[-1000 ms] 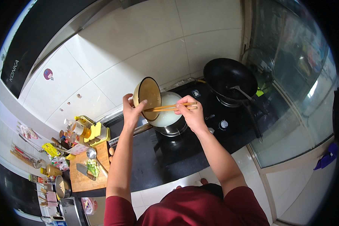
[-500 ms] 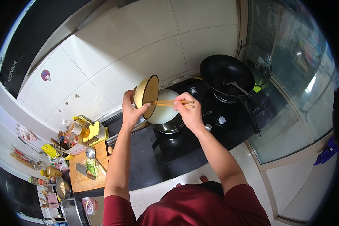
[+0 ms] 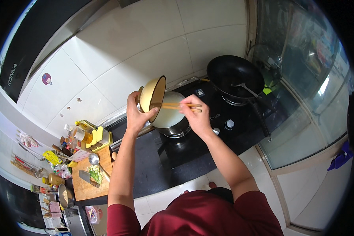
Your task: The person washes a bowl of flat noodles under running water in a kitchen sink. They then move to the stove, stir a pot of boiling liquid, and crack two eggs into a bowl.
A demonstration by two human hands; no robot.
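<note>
My left hand (image 3: 137,116) grips a yellow bowl (image 3: 146,94) with a dark rim by its edge, tipped on its side over a steel pot (image 3: 173,129). Pinched in my right hand (image 3: 196,116) is a pair of wooden chopsticks (image 3: 171,105), their tips reaching to the mouth of the bowl. Whitish liquid (image 3: 172,114) fills the pot below, which stands on the left burner of the black gas stove. The bowl's inside is only partly visible, so I cannot tell what is left in it.
A black wok (image 3: 236,78) with a spatula (image 3: 247,89) in it rests on the right burner, its handle toward me. A glass lid (image 3: 267,65) leans behind it. On the left, a cutting board (image 3: 80,188) bears a knife (image 3: 89,178), ladle (image 3: 94,159) and chopped greens (image 3: 95,174).
The chopsticks have shifted slightly and look blurred by motion. The bowl is still tipped over the pot, turned a little further; both hands keep their grips.
</note>
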